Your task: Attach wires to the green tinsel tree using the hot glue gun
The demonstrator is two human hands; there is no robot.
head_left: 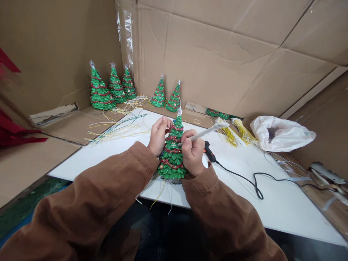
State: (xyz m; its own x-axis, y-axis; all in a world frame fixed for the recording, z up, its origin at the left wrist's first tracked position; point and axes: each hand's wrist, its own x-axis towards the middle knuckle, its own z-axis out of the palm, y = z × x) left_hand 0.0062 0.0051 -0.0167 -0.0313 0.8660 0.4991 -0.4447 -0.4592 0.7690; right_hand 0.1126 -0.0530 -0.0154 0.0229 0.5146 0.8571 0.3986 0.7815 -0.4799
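A green model Christmas tree with red garlands, small ornaments and a clear star top stands upright at the front edge of the white board, wires trailing from its base. My left hand is curled against its left side, with some fingertips hidden behind the branches. In my right hand, at the tree's right side, is a long whitish stick-like tool. Its thin tip points at the middle of the tree, beside a small gold ornament; whether it touches cannot be made out.
More model trees line the cardboard wall. Loose wires lie left, yellow-white wire bundles right, near a white plastic bag. Behind my right hand rests a black-and-orange corded tool; its cable crosses the white board.
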